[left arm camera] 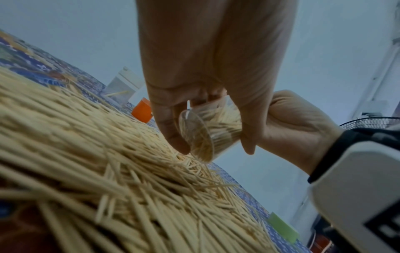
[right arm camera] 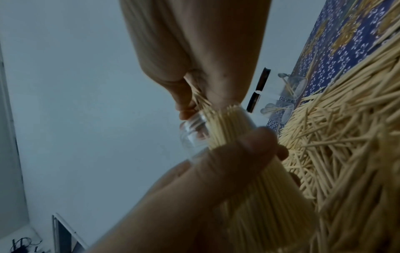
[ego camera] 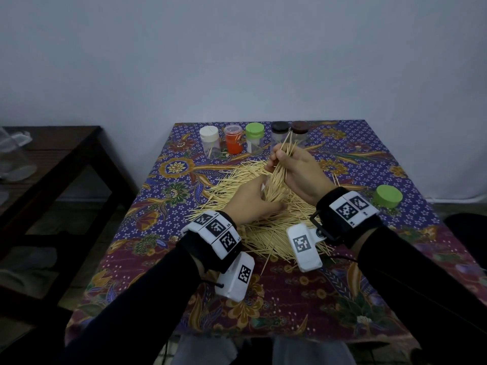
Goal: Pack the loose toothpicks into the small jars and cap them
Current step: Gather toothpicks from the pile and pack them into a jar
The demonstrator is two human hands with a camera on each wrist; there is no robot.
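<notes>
From the head view, the right hand (ego camera: 295,169) grips a bundle of toothpicks (ego camera: 276,177) above the loose pile (ego camera: 237,204); the left hand (ego camera: 250,204) curls under it. Capped jars (ego camera: 254,138) line the table's (ego camera: 290,299) far edge, a green cap (ego camera: 387,196) off right. Left wrist: fingers (left arm camera: 171,130) wrap a clear jar (left arm camera: 207,131) packed with toothpicks. Right wrist: fingers pinch sticks at the jar's mouth (right arm camera: 194,125).

Jars (ego camera: 253,139) behind toothpick pile (ego camera: 263,222), lone cap (ego camera: 387,196) seemingly right
</notes>
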